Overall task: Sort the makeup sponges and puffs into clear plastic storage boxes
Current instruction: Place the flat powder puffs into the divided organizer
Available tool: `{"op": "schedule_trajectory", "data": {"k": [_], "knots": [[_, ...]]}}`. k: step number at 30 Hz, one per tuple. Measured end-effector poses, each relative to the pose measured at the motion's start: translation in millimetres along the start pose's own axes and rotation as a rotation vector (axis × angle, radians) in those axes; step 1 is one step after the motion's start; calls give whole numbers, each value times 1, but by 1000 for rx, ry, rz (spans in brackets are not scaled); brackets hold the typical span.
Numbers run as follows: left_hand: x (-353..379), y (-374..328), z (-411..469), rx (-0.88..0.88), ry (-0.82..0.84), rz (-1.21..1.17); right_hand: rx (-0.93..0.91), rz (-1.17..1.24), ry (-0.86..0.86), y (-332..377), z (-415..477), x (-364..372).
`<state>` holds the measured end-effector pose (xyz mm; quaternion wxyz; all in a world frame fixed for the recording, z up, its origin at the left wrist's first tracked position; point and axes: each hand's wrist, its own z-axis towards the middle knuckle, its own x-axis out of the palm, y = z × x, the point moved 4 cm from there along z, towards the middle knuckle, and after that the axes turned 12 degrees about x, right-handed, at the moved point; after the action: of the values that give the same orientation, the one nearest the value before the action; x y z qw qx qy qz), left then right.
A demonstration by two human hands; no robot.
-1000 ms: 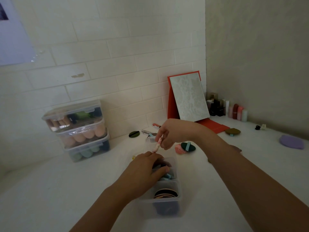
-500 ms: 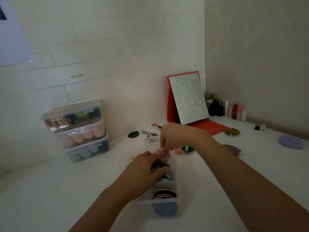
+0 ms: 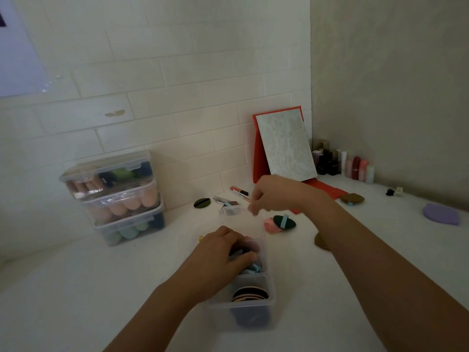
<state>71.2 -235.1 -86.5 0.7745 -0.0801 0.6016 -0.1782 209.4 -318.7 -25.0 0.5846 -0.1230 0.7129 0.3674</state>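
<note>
A clear divided box (image 3: 271,290) stands on the white counter in front of me. Its near compartment holds round puffs on edge (image 3: 250,294). My left hand (image 3: 223,250) is in the far compartment, fingers and thumb curled round the puffs there, with a pink puff (image 3: 253,246) showing beside them. My right hand (image 3: 271,194) hovers beyond the box, fingers hanging loose and holding nothing. Loose on the counter lie a pink puff (image 3: 269,225), a dark green puff with a blue strap (image 3: 284,221), a brown puff (image 3: 319,241), an olive puff (image 3: 352,198) and a purple puff (image 3: 440,214).
Three lidded clear boxes of sponges (image 3: 114,196) are stacked at the back left. A small clear case (image 3: 229,210), a dark green puff (image 3: 202,202) and pens lie near the wall. A red-framed mirror (image 3: 285,146), small bottles (image 3: 355,166) and a hair clip (image 3: 390,191) fill the back right corner.
My right hand held a pink puff, lowered it into the box's far compartment, then rose away toward the back with nothing in it. My left hand stayed in the box.
</note>
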Motion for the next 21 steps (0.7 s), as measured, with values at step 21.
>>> {"op": "schedule_trajectory", "data": {"k": [21], "knots": [[6, 2, 6, -78, 21, 65, 101, -11, -1, -53, 26, 33]]}}
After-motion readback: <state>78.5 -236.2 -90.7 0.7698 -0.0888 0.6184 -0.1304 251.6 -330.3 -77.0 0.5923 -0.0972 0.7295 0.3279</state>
